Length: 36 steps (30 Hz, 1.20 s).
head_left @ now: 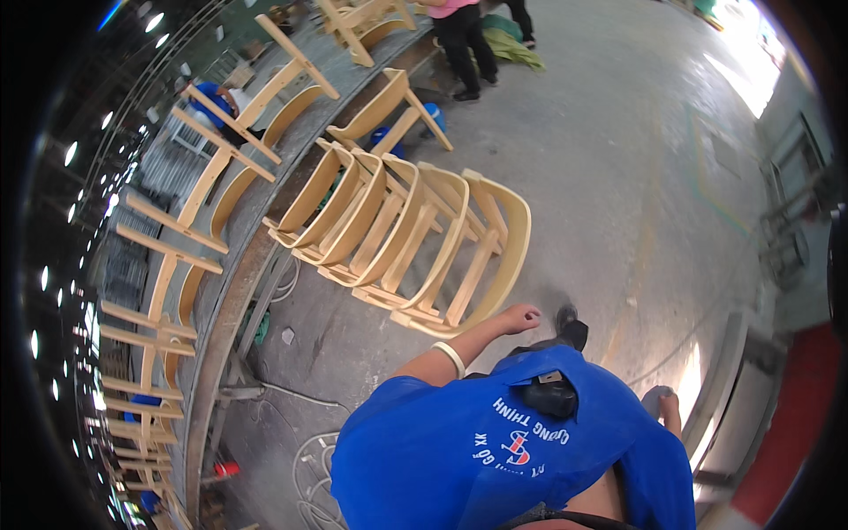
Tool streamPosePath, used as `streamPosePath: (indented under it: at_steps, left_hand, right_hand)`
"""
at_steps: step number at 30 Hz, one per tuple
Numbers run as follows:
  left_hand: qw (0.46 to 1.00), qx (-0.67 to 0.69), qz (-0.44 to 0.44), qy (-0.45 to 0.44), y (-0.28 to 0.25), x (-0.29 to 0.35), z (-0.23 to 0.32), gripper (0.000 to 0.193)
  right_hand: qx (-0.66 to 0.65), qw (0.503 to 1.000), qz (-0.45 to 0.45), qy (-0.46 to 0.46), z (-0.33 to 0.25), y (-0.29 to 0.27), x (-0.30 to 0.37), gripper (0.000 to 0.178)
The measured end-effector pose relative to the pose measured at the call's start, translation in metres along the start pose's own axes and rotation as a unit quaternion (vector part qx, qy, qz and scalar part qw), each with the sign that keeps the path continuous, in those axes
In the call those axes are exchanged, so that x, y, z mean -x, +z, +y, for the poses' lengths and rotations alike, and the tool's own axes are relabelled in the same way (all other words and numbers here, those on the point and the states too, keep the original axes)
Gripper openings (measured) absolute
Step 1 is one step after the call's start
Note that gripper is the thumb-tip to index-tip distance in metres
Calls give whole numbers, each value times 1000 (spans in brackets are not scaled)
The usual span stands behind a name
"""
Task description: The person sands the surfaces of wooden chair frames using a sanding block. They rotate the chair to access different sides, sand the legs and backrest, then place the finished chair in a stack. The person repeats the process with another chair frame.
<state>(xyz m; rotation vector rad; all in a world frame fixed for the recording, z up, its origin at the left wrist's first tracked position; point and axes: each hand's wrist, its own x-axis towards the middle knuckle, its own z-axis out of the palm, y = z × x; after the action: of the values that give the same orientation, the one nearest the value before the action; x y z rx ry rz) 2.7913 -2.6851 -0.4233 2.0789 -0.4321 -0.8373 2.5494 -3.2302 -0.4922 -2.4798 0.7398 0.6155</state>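
Observation:
My left hand (519,319), with a pale band on the wrist, hangs beside the nearest curved wooden frame (521,231) of a leaning row. Its fingers are curled and I see nothing in them; whether it touches the wood I cannot tell. My right hand (670,413) is low at my right side, partly hidden by my blue sleeve. A small grey piece (655,399) shows at its fingers, too unclear to name. The row holds several light wooden frames (375,225), each with a bent rail and straight bars, standing close together on the floor.
A long workbench (231,327) runs along the left, bearing more wooden frames (163,256). Hoses (314,477) lie on the floor beneath. A person in dark trousers (464,49) stands ahead; another in blue (212,102) is across the bench. At right is a grey metal structure (738,397).

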Motion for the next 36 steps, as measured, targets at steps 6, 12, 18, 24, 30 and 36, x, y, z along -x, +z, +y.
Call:
streamPosePath:
  at_steps: [6,12,18,24,30,36]
  left_hand:
    - [998,26,39,-32,-65,-131,50,45]
    - [996,-8,89,-24,-151,-246,97,42]
    - [978,3,205,-43,-211,-352,71,39]
    - [946,-24,234,-225,-236,-376,26,39]
    - [830,198,427,-300,-281,-382,11,36]
    - [748,110,545,-361,-373,-398,-42,31]
  right_hand:
    - [-67,991,-94,70,-61,-53,-123,32]
    - [-57,993,-94,48,-131,-131,-242,32]
    - [4,992,-124,30,-194,-193,-382,31]
    - [120,979,-163,-32,-304,-271,-580,30]
    - [446,833,-156,-287,-509,-327,-821,30]
    - [157,948,-98,-259,-761,-302,-901,47]
